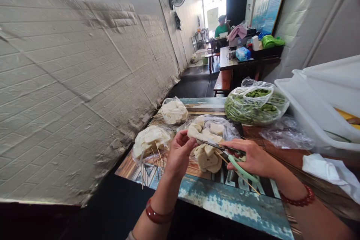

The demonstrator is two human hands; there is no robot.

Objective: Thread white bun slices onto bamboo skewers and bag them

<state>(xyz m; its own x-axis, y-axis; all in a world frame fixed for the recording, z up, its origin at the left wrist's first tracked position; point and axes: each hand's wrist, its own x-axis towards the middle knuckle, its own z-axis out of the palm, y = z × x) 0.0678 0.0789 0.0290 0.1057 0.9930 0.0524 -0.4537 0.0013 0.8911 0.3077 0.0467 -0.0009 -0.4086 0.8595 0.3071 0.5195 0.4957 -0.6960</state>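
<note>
My left hand point(181, 149) pinches the end of a pale, spongy food piece point(193, 131) above the table. My right hand point(250, 157) is closed round a pair of scissors point(244, 168) with light green handles. Their blades lie against the underside of the pale piece. Below is a pile of pale slices point(208, 159) with a thin wooden skewer point(222, 156) by it. Just behind, an opened clear plastic bag point(233, 130) holds more pale chunks point(216, 128). Left of my left hand sits a bagged bundle of slices point(149, 141) with several skewers sticking out.
Another bag of pale pieces point(173, 111) stands farther back. At the right are a bag of green pods point(254, 103), white plastic tubs point(317, 108), and white tissue point(322, 168). A brick-patterned wall point(84, 82) borders the left. Far off, a person in green point(222, 28) sits at a table.
</note>
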